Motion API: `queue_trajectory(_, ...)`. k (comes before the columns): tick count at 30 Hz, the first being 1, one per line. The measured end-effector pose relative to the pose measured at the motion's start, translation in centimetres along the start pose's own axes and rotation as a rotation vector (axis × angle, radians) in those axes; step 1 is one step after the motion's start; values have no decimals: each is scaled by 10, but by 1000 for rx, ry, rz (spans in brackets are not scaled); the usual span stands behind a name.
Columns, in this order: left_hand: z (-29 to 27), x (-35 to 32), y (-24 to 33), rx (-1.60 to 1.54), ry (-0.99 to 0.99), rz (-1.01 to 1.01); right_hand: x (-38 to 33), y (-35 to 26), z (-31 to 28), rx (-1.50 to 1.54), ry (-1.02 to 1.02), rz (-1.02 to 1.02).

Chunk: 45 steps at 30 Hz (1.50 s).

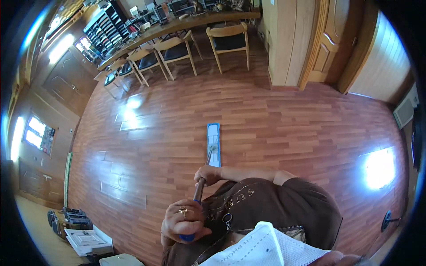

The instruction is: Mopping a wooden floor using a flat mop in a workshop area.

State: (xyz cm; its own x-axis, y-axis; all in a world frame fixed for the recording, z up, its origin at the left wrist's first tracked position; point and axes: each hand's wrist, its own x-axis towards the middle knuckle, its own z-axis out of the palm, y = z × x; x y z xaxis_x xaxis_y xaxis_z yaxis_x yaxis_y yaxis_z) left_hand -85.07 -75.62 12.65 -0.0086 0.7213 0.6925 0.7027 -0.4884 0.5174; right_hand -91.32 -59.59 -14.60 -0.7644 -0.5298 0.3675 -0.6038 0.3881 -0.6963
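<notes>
A flat mop with a long blue head (213,141) lies on the reddish wooden plank floor (275,128) straight ahead of me. Its brown handle (199,190) rises from the head toward my chest. My right hand (207,174) is closed around the handle partway down, and its forearm comes in from the right. Lower in the picture, my left hand (183,221), with rings on it, grips the handle's blue top end. I wear a dark brown top and a white face mask.
Several pale wooden chairs (227,42) with dark seats stand along a long wooden table (177,24) at the back. A wooden wall corner (288,48) and a door (330,44) are at the back right. Papers and boxes (84,237) lie at the lower left.
</notes>
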Motion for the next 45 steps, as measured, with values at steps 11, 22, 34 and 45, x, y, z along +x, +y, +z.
queue_trajectory(11, 57, 40, -125, -123, -145, -103, -92, 109, -108, 53, 228, 252)
queue_trajectory(22, 118, 129, -208, -401, -426, -108, -269, 149, -184, -229, 621, 386)
queue_trajectory(34, 146, 179, -238, -614, -580, -118, -339, 32, -186, -540, 907, 919)
queue_trajectory(45, 117, 171, -200, -544, -470, -155, -328, 36, -160, -437, 702, 852)
